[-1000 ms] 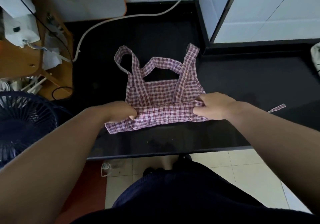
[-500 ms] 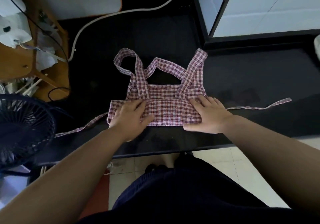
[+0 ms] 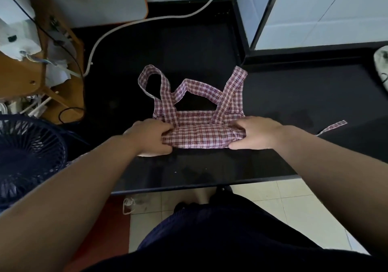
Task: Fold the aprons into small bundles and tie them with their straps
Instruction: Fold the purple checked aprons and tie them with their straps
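A person stands at a black worktop (image 3: 210, 166), seen from above over their own arms. A red-and-white checked apron (image 3: 201, 122) lies flat on the worktop directly in front of them, near its middle. The near part of the apron is rolled into a thick horizontal band, and both hands hold this band at its ends.

The left hand (image 3: 150, 136) grips the band's left end, its fingers (image 3: 165, 129) curled over the top of the cloth and the thumb under the near edge. The right hand (image 3: 255, 134) grips the right end the same way, fingers (image 3: 237, 124) bent onto the cloth, thumb along the near edge. Both sets of fingers are clamped on the apron.

Beyond the band, a narrow flat strip of the bib shows. The shoulder straps (image 3: 197, 87) spread away from it across the worktop: one forms a loop at the far left, two cross in a V shape in the middle, and one runs up to the far right. A thin waist strap (image 3: 333, 125) lies on the worktop to the right, appearing from behind the right forearm.

To the left stands a dark blue fan (image 3: 27, 154), and behind it a wooden stand (image 3: 63, 61) holding cables and white items. A white hose (image 3: 147, 19) curves across the far end of the worktop. Pale floor tiles (image 3: 273, 198) show below its near edge.
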Demonstrator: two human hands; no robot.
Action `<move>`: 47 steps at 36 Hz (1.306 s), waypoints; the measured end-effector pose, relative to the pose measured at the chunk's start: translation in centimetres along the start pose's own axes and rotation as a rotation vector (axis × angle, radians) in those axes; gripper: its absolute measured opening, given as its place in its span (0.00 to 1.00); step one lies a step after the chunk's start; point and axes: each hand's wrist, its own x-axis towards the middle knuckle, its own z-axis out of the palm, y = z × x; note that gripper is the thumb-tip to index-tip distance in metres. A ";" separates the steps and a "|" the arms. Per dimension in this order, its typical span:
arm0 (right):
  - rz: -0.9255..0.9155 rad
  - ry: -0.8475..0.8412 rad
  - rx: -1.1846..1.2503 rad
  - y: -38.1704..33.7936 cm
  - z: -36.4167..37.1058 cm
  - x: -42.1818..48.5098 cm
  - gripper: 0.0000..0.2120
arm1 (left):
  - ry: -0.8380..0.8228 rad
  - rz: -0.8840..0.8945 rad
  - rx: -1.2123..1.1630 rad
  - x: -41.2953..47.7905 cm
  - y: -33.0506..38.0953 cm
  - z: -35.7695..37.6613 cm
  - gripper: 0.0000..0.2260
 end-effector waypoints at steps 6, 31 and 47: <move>-0.003 0.035 0.008 -0.4 -1.0 0.4 0.37 | -0.026 -0.095 -0.274 0.6 -0.6 -1.1 0.24; 0.108 0.354 -0.174 -0.2 -3.6 3.0 0.32 | 0.495 -0.095 0.230 4.8 0.1 -2.6 0.21; 0.140 0.280 -0.342 -1.5 -0.5 3.6 0.34 | 0.204 0.049 0.359 4.1 1.0 2.1 0.36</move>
